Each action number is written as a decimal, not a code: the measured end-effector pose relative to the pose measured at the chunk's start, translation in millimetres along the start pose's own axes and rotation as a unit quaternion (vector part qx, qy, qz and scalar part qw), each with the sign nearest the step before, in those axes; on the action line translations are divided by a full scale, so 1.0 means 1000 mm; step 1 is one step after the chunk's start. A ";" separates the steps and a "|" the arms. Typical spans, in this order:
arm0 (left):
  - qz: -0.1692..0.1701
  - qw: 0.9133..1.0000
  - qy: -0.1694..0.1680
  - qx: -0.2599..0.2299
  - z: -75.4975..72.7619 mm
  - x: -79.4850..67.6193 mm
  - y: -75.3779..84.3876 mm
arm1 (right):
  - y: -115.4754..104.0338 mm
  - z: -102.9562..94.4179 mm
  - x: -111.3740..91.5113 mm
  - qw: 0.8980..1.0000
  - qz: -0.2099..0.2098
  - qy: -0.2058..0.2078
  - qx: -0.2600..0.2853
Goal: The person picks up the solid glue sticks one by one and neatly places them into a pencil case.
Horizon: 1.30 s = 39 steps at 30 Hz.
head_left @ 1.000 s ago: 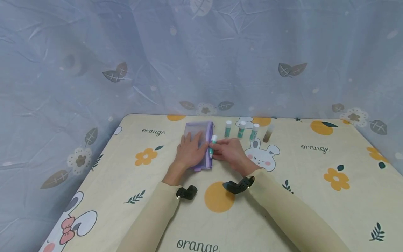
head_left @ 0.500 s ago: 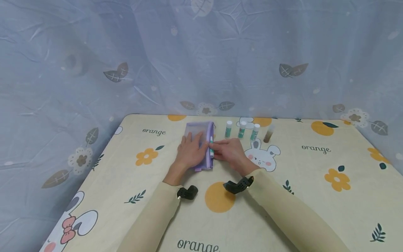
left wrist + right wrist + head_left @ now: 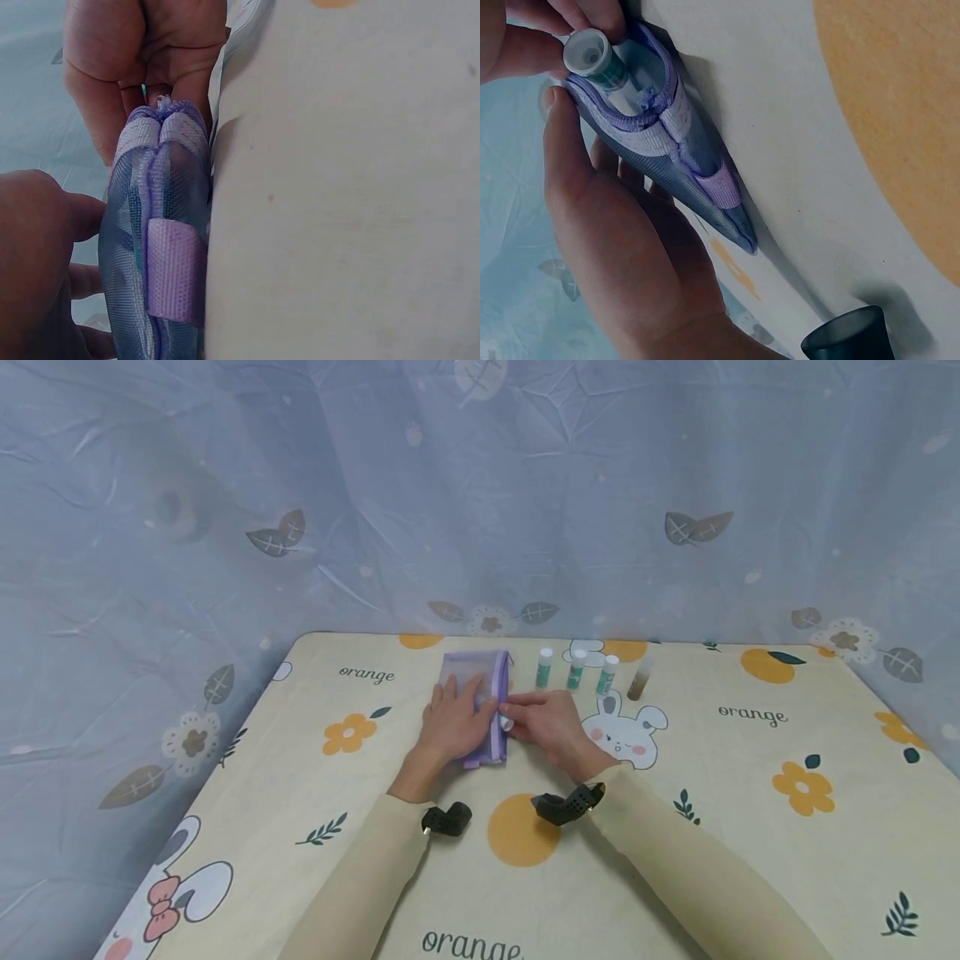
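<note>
A purple mesh zip pouch (image 3: 474,663) lies on the table under my left hand (image 3: 452,720), whose fingers are spread across its top. My left thumb rests right at the pouch's mouth. At that mouth, my right hand (image 3: 551,725) pinches a glue stick (image 3: 592,58) between thumb and fingers. Its hollow white base faces outward and its teal label dips into the opening, as the right wrist view shows. The left wrist view shows the pouch end-on, with a lilac tab (image 3: 174,270) and teal shapes behind the mesh.
Three glue sticks with white caps and teal labels, the nearest being one glue stick (image 3: 543,668), stand beyond my right hand. To their right stands a brown tube (image 3: 639,682) with a clear top. A bluish patterned curtain (image 3: 480,510) hangs behind the table.
The glue stick has moved from alongside the pouch's edge into its mouth and tilted, so that mainly its white end shows in the head view. My left hand stays put on the pouch.
</note>
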<state>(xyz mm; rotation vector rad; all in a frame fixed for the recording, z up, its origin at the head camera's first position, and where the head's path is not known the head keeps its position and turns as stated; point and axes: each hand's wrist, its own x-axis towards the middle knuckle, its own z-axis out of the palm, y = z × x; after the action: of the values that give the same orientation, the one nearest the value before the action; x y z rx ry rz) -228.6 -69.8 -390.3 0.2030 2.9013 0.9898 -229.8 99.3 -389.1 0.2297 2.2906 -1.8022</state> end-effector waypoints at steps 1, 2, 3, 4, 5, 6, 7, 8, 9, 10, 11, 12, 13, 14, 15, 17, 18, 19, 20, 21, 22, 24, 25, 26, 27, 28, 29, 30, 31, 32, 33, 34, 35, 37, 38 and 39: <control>0.000 1.000 0.001 -0.001 0.000 0.000 0.000 | 0.000 0.000 0.000 1.000 -0.003 0.000 0.005; 0.000 1.000 0.001 -0.002 0.000 0.000 0.000 | 0.000 0.000 0.000 1.000 -0.007 -0.001 0.013; 0.000 1.000 0.002 -0.003 0.000 0.000 0.000 | 0.000 0.000 -0.001 1.000 -0.010 -0.002 0.021; 0.001 1.000 0.002 -0.004 0.000 0.000 0.000 | 0.000 0.001 -0.001 0.999 -0.012 -0.003 0.032; 0.001 1.000 0.002 -0.005 0.001 0.000 0.000 | 0.000 0.001 -0.001 0.999 -0.012 -0.005 0.045; 0.001 1.000 0.001 -0.004 0.000 -0.001 0.000 | 0.000 0.001 -0.001 0.998 -0.012 -0.008 0.056; 0.001 1.000 0.001 -0.005 0.000 -0.001 0.000 | 0.000 0.001 -0.001 0.998 -0.014 -0.011 0.065; 0.001 1.000 0.000 -0.005 0.000 -0.001 0.001 | 0.000 0.001 -0.002 0.997 -0.014 -0.014 0.071; 0.001 1.000 0.000 -0.005 0.000 -0.001 0.001 | 0.000 0.002 -0.002 0.997 -0.015 -0.017 0.073; 0.001 1.000 -0.001 -0.006 0.000 -0.002 0.001 | 0.000 0.002 -0.002 0.997 -0.015 -0.020 0.074; 0.001 1.000 -0.002 -0.005 -0.001 -0.002 0.001 | 0.000 0.003 -0.002 0.997 -0.014 -0.023 0.070; 0.000 1.000 -0.002 -0.005 -0.001 -0.002 0.001 | -0.001 0.003 -0.003 0.997 -0.014 -0.027 0.065; 0.000 1.000 -0.003 -0.005 -0.001 -0.002 0.001 | -0.001 0.004 -0.004 0.998 -0.013 -0.032 0.059; -0.001 1.000 -0.003 -0.005 -0.001 -0.002 0.001 | -0.001 0.005 -0.004 0.998 -0.011 -0.035 0.054; -0.001 1.000 -0.003 -0.005 -0.001 -0.002 0.001 | -0.002 0.005 -0.005 0.998 -0.009 -0.038 0.051; -0.001 1.000 -0.002 -0.005 -0.001 -0.001 0.001 | -0.003 0.006 -0.007 0.998 -0.005 -0.044 0.047; -0.001 1.000 -0.002 -0.005 -0.001 -0.001 0.001 | -0.003 0.006 -0.007 0.998 -0.004 -0.046 0.046; -0.001 1.000 -0.001 -0.005 0.000 -0.001 0.000 | -0.003 0.006 -0.008 0.998 -0.004 -0.047 0.045; -0.001 1.000 0.000 -0.005 0.000 -0.001 0.000 | -0.003 0.005 -0.009 0.998 -0.006 -0.048 0.045; -0.001 1.000 0.000 -0.006 0.000 0.000 0.000 | -0.003 0.004 -0.009 0.998 -0.010 -0.048 0.045; -0.001 1.000 -0.001 -0.005 0.000 0.000 0.000 | -0.003 0.003 -0.010 0.998 -0.014 -0.049 0.045; -0.002 1.000 -0.002 -0.002 0.001 0.000 0.000 | -0.002 0.000 -0.011 0.998 -0.023 -0.052 0.042; -0.002 1.000 -0.002 -0.001 0.001 0.000 0.000 | -0.002 -0.002 -0.011 0.997 -0.028 -0.053 0.041; -0.003 1.000 -0.003 0.001 0.001 0.000 0.000 | -0.002 -0.004 -0.011 0.997 -0.032 -0.054 0.042; -0.004 1.000 -0.003 0.002 0.001 0.000 0.000 | -0.002 -0.006 -0.012 0.997 -0.035 -0.053 0.042; -0.004 1.000 -0.003 0.003 0.001 0.000 0.000 | -0.002 -0.008 -0.012 0.997 -0.039 -0.052 0.037; -0.004 1.000 -0.003 0.003 0.001 0.000 0.000 | -0.002 -0.010 -0.013 0.997 -0.042 -0.050 0.029; -0.005 1.000 -0.003 0.003 0.001 0.000 0.001 | -0.001 -0.011 -0.014 0.998 -0.044 -0.046 0.022; -0.005 1.000 -0.003 0.003 0.001 0.000 0.001 | -0.001 -0.013 -0.014 0.998 -0.047 -0.043 0.015; -0.004 1.000 -0.003 0.002 0.001 0.000 0.001 | -0.001 -0.014 -0.015 0.998 -0.049 -0.038 0.006; -0.005 1.000 -0.003 0.002 0.002 0.000 0.001 | -0.001 -0.016 -0.015 0.998 -0.052 -0.034 -0.002; -0.005 1.000 -0.004 0.002 0.002 0.000 0.001 | 0.000 -0.017 -0.015 0.998 -0.057 -0.032 -0.008; -0.005 1.000 -0.004 0.003 0.002 0.001 0.001 | 0.000 -0.018 -0.015 0.998 -0.059 -0.029 -0.008; -0.006 1.000 -0.005 0.004 0.002 0.000 0.001 | 0.000 -0.019 -0.015 0.997 -0.068 -0.024 -0.018; -0.006 1.000 -0.005 0.004 0.002 0.000 0.001 | 0.000 -0.020 -0.015 0.997 -0.074 -0.021 -0.026; -0.007 1.000 -0.006 0.005 0.002 0.000 0.001 | 0.001 -0.021 -0.014 0.996 -0.081 -0.019 -0.034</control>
<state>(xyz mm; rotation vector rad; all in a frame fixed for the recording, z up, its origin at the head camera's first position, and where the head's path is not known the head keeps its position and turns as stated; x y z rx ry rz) -228.0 -67.7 -391.0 0.1882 2.8940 0.9692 -217.2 120.0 -381.2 -0.0022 2.4021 -1.7802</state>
